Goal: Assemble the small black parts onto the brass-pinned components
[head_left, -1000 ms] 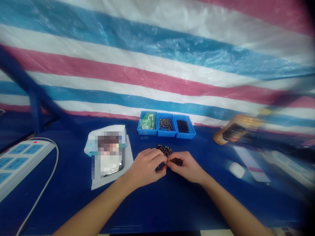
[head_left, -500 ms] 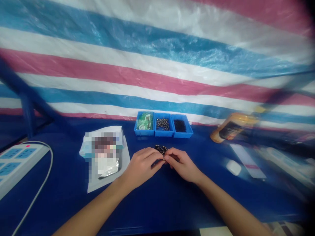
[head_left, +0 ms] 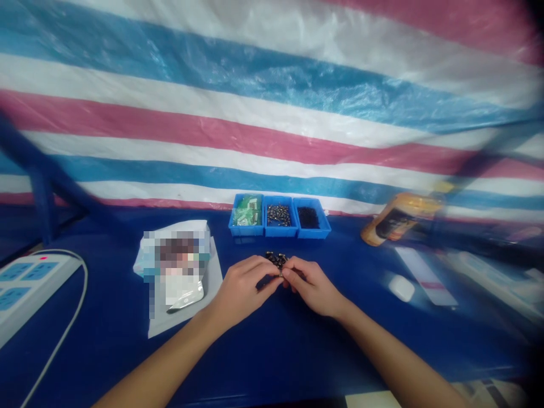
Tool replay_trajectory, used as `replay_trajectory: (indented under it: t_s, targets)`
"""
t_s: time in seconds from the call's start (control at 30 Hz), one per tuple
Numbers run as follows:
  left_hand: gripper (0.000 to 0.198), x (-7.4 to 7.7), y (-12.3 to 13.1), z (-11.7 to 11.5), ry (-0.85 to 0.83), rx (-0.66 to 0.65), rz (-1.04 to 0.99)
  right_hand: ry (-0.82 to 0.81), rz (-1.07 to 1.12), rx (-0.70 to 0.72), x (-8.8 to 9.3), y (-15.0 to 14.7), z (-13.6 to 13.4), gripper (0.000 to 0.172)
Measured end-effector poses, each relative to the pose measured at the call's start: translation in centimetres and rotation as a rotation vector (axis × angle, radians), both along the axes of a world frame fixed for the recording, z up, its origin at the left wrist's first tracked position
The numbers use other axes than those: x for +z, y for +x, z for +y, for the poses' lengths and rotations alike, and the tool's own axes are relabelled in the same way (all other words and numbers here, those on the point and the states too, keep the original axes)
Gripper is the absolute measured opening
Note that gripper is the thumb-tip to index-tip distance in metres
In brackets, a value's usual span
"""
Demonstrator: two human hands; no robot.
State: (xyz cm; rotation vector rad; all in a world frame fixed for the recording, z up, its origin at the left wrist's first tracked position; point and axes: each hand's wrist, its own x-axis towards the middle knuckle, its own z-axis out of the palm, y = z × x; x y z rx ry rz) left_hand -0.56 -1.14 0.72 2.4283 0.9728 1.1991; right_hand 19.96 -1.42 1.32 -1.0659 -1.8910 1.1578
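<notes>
My left hand (head_left: 249, 283) and my right hand (head_left: 312, 284) meet fingertip to fingertip over the blue tabletop. Both are closed in a pinch around something small that the fingers mostly hide; its kind cannot be made out. Just beyond the fingertips lies a small pile of dark, shiny metal pieces (head_left: 276, 258). Behind the pile stand three blue bins side by side. The left bin (head_left: 246, 230) holds green-and-white packets, the middle bin (head_left: 280, 231) small metal pieces, and the right bin (head_left: 313, 233) fine black pieces.
On the left are a power strip (head_left: 55, 272) with a white cable and a white sheet (head_left: 215, 272) under a partly blurred packet. To the right lie an amber bottle (head_left: 395, 218), a small white case (head_left: 402, 288) and a pale flat box (head_left: 425, 277). Striped sheeting hangs behind.
The view has shifted slightly, so the bins and the sheet appear a little further left. Both hands keep nearly the same pinched pose at the same spot.
</notes>
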Motion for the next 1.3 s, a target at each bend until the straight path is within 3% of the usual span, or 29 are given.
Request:
replay_trajectory:
  t_s: [0.2,0.33,0.43,0.57,0.7,0.8,1.0,1.13,1.3]
  targets:
    - [0.014,0.4,-0.4,0.1,-0.211,0.115,0.046,-0.263,0.202,-0.122,-1.3,0.4,1.3,0.052]
    - [0.014,-0.1,-0.3,0.4,-0.220,0.222,0.118,-0.298,0.449,-0.229,-1.2,0.9,2.0,0.035]
    - [0.009,-0.3,-0.3,0.4,-0.187,0.226,0.221,-0.255,0.488,-0.217,-0.8,1.3,2.2,0.058]
    - [0.004,-0.1,-0.7,0.2,-0.141,0.155,0.390,-0.171,0.303,-0.274,-1.1,1.7,2.5,0.040]
    - [0.010,-0.2,-1.2,0.2,-0.147,0.087,0.479,0.107,-0.176,-0.293,-2.1,1.7,2.4,0.028]
    - [0.003,-0.5,-1.3,0.3,-0.167,0.061,0.497,0.262,-0.454,-0.307,-2.5,1.7,2.4,0.028]
    - [0.008,-0.5,-1.2,0.3,-0.187,0.034,0.489,0.339,-0.764,-0.461,-2.6,2.0,3.1,0.037]
    - [0.009,-0.4,-1.1,0.3,-0.190,0.022,0.465,0.365,-0.874,-0.367,-2.3,1.8,3.9,0.039]
    - [0.010,0.2,-1.1,0.4,-0.276,0.005,0.516,0.386,-0.969,-0.140,-1.6,1.7,4.8,0.048]
